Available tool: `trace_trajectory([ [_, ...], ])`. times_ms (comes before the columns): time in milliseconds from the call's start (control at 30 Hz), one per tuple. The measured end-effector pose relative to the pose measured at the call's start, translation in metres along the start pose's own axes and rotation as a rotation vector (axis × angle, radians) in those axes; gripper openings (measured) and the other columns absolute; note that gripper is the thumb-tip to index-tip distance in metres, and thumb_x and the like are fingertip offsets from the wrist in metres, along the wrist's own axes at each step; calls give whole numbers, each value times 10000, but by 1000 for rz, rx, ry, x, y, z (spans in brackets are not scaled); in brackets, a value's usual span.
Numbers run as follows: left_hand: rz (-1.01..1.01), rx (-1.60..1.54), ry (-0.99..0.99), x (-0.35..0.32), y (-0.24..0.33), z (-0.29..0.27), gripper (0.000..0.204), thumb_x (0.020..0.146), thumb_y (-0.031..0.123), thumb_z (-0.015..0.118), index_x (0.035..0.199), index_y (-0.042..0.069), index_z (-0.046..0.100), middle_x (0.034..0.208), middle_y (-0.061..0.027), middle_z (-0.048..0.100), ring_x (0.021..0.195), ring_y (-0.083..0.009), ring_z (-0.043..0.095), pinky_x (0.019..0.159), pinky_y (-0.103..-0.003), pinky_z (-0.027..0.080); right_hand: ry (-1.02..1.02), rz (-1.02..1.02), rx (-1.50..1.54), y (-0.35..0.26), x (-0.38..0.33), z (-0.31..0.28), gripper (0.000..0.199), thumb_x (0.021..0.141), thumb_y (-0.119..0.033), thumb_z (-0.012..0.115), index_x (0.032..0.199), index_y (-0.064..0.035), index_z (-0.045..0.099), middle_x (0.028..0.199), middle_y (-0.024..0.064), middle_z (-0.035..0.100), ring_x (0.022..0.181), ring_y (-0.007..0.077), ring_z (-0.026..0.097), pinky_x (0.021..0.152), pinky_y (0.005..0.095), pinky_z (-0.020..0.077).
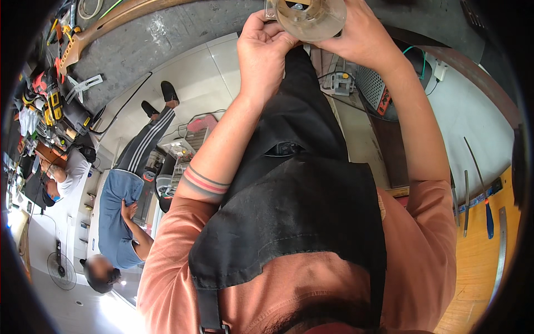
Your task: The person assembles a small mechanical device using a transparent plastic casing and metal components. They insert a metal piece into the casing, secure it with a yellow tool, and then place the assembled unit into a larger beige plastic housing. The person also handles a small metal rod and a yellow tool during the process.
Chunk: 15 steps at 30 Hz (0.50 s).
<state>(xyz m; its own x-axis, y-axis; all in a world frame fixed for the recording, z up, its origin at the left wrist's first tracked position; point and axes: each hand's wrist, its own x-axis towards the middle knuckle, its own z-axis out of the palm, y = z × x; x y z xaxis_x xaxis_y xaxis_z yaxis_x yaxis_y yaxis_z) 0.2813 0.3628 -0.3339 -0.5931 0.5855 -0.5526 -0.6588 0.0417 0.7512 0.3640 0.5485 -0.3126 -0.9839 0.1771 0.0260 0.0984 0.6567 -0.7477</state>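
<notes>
Around us is a workshop with a pale tiled floor [183, 72]. At the top edge we grip a round clear disc [309, 18] with both hands, left hand [263, 53] and right hand [361, 34] closed on its rim, above our black apron [289, 206].
</notes>
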Motion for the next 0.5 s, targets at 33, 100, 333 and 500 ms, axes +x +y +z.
trace_trajectory([
  [33,2,3,-1,0,0,0,368,968,-136,664,1301,-55,528,1129,-186,754,1029,-231,757,951,-378,651,29,0,-10,-2,0,2,839,813,-343,890,1526,-77,537,1577,210,481,1490,393,430,1249,479,352],
  [100,5,10,-4,-1,-2,-2,364,979,-126,660,1321,-57,555,1136,-176,761,1034,-225,757,955,-374,648,43,35,-62,-8,2,4,842,805,-370,897,1514,-80,549,1564,203,499,1484,383,441,1241,478,361],
  [333,-70,50,-34,2,-3,-13,347,984,-77,697,1320,-20,633,1273,-117,727,1147,-205,726,1016,-389,630,104,77,-69,-12,5,10,825,779,-413,920,1458,-77,594,1500,184,563,1450,366,487,1223,474,380],
  [500,-57,1,-40,2,-1,-9,347,1015,-79,651,1360,-38,649,1194,-156,773,1076,-210,754,976,-373,639,163,26,-47,-4,3,16,829,758,-377,939,1451,-76,597,1500,200,558,1423,378,513,1191,476,420],
])
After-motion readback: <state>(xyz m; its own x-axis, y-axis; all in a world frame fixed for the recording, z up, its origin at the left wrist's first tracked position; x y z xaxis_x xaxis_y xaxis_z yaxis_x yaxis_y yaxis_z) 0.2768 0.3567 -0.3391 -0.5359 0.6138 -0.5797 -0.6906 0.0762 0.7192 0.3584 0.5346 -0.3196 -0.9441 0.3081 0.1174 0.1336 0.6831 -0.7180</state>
